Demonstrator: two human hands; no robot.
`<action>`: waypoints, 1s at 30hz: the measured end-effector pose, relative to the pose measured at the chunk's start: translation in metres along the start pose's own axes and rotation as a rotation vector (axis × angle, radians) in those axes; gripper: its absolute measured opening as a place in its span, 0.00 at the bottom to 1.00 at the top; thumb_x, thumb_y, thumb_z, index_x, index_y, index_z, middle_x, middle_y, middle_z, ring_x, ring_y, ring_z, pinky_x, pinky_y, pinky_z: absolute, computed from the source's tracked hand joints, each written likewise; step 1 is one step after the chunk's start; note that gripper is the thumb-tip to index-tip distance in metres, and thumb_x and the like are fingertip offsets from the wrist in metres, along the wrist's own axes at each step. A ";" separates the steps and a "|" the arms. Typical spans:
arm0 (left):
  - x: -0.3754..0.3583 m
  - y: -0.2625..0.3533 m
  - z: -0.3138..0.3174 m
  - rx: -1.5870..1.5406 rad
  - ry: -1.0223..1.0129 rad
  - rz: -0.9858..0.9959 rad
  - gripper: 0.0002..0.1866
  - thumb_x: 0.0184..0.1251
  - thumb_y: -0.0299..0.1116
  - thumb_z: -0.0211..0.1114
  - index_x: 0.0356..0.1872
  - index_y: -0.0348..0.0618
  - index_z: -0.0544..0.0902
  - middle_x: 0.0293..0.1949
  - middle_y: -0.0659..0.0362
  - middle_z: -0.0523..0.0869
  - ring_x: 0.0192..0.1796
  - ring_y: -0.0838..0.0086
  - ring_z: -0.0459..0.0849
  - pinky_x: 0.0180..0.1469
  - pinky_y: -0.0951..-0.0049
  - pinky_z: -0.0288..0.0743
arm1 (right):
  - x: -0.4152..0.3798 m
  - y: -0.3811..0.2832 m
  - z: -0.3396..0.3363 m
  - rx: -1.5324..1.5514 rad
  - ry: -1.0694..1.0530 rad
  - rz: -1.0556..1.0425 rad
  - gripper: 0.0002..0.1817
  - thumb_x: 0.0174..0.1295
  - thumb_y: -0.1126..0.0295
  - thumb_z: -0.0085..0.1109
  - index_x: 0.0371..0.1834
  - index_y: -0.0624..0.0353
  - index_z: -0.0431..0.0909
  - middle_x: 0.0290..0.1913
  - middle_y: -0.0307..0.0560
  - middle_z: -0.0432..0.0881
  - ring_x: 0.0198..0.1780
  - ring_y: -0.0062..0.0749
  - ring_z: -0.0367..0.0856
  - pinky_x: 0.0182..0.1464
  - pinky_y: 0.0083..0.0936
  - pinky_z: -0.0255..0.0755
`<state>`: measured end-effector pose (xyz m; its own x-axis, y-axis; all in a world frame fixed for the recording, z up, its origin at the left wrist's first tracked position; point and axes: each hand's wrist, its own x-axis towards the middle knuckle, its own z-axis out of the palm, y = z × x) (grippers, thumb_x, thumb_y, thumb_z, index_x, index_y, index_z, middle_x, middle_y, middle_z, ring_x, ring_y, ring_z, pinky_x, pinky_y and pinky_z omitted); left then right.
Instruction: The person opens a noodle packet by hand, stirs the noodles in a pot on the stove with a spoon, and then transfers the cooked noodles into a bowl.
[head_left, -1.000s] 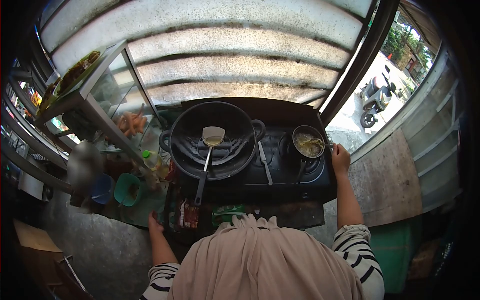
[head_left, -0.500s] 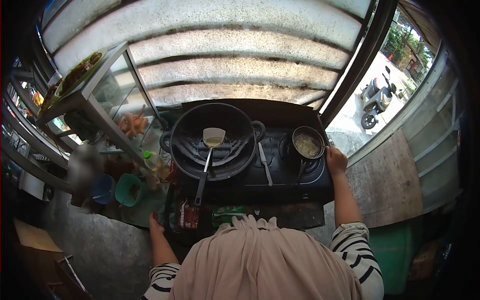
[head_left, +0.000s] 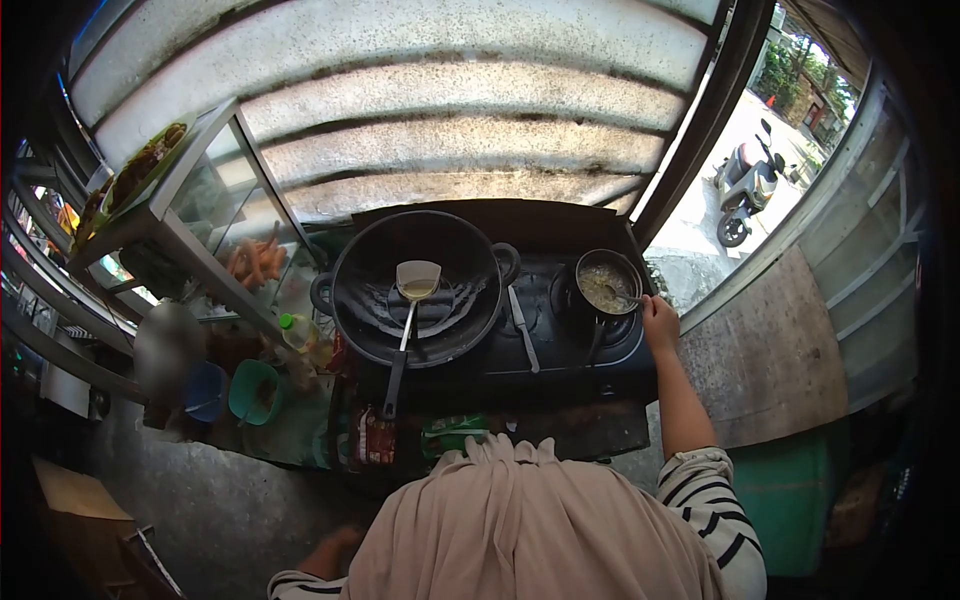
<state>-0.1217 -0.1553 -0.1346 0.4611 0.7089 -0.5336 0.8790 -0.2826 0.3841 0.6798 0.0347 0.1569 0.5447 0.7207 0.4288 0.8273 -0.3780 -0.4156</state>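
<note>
So, from the head view, we'd call this a stirring moment. Our right hand (head_left: 658, 325) has its fingers closed around the handle of a spoon (head_left: 625, 296), which dips over the right rim of the small pot (head_left: 607, 253). The pot sits on the right side of the stove (head_left: 560, 365), with pale, frothy stuff inside. Our left hand (head_left: 335, 545) is down low by the body, too dark and blurry for us to tell what its fingers are doing.

If we carry on stirring, we reckon it calls for small, level circles and a light grip, because a hard push on that rim could slide or tip the pot. Its handle (head_left: 597, 340) points back toward us, so sleeves could snag it. To the left, the knife (head_left: 524, 330) lies between the pot and the big wok (head_left: 350, 300), where a spatula (head_left: 396, 372) sticks out past the near rim. Easiest elbow room looks to be out past the stove's right edge.
</note>
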 end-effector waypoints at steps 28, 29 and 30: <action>-0.042 0.044 0.000 -0.197 -0.128 -0.513 0.31 0.58 0.50 0.56 0.59 0.42 0.71 0.60 0.46 0.70 0.63 0.57 0.68 0.63 0.61 0.61 | -0.003 0.009 0.002 -0.061 0.135 0.038 0.21 0.64 0.54 0.47 0.22 0.59 0.74 0.24 0.54 0.77 0.29 0.55 0.77 0.28 0.45 0.66; -0.037 0.042 -0.004 -0.205 -0.127 -0.531 0.31 0.58 0.50 0.56 0.60 0.42 0.70 0.61 0.46 0.70 0.63 0.57 0.68 0.64 0.61 0.61 | -0.007 0.008 0.006 -0.076 0.087 0.056 0.21 0.64 0.54 0.47 0.22 0.59 0.73 0.24 0.55 0.77 0.29 0.55 0.77 0.28 0.45 0.66; -0.032 0.041 -0.008 -0.214 -0.127 -0.548 0.31 0.58 0.50 0.56 0.60 0.41 0.70 0.61 0.46 0.70 0.63 0.57 0.68 0.64 0.61 0.61 | -0.009 0.009 0.012 -0.092 0.038 0.074 0.21 0.64 0.54 0.48 0.21 0.60 0.73 0.24 0.55 0.77 0.30 0.55 0.76 0.28 0.44 0.66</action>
<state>-0.1015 -0.1840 -0.0954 -0.0300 0.6284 -0.7773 0.9549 0.2479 0.1635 0.6804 0.0317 0.1403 0.6080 0.6670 0.4306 0.7929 -0.4820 -0.3728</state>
